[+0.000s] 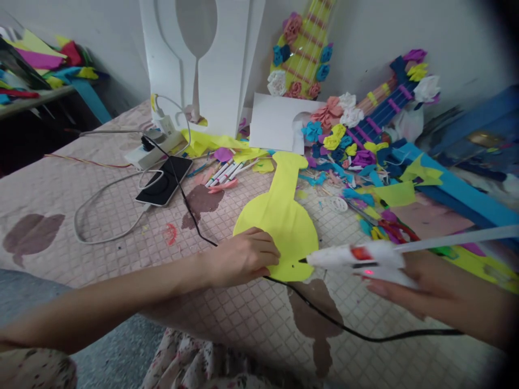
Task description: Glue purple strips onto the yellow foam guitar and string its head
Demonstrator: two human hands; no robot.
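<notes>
The yellow guitar-shaped piece (290, 216) lies flat on the surface (121, 265), partly under the left grip (247, 254) and just ahead of the right grip (430, 286). As far as it shows, its body and neck are cut to outline and faced in yellow, with faint creases along the neck, but no flowers, bands or strings are on it. By that measure the work looks early, since the flower-trimmed yellow guitar (304, 62) and blue guitar (365, 132) beyond both grips carry such trim, all of it lacking here. Whether any glue has been laid cannot be told; only a small dark speck (293, 266) shows between the grips. The left forearm reaches in low from the side, and that grip rests palm down on the body's lower left, fingers bent together; whether it pinches the rim is hidden. The right grip is wrapped round a white glue gun (357, 258), held nearly level, its dark nozzle pointing toward the left grip at the body's lower right edge; contact there is unclear.
</notes>
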